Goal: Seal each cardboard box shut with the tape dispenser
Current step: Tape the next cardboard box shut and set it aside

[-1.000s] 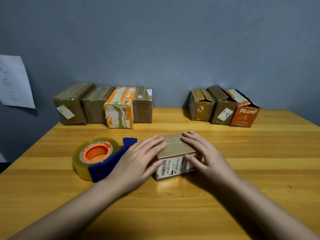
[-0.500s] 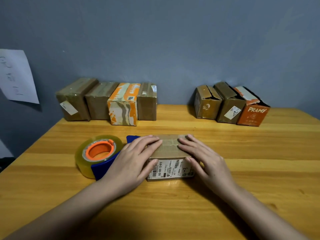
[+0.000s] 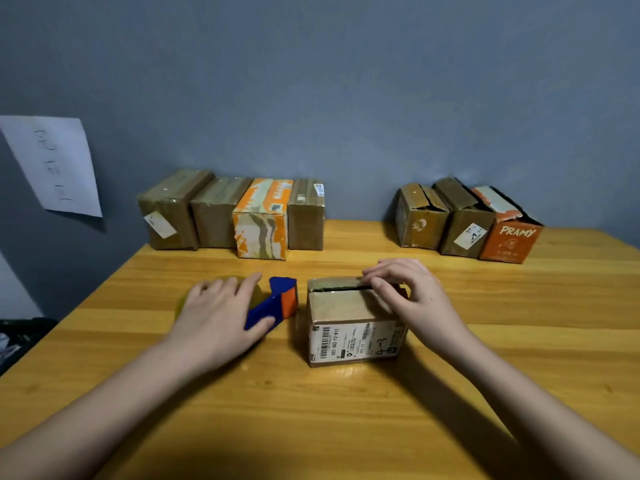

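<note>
Left of the small cardboard box [image 3: 349, 306], my left hand [image 3: 221, 313] has come off the flaps and now lies over the tape dispenser [image 3: 273, 303], fingers spread across the roll, grip not yet closed as far as I can tell. My right hand [image 3: 412, 296] stays on the box, fingers bent, pressing its right end, where the seam shows a dark gap. Behind the box, four boxes [image 3: 232, 213] look taped; three boxes [image 3: 467, 220] gape. I judge taping comes next.

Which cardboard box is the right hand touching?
The small brown cardboard box with the white barcode label, alone at mid-table; the right hand rests on its top flaps. The other boxes stand in rows by the wall, untouched.
</note>
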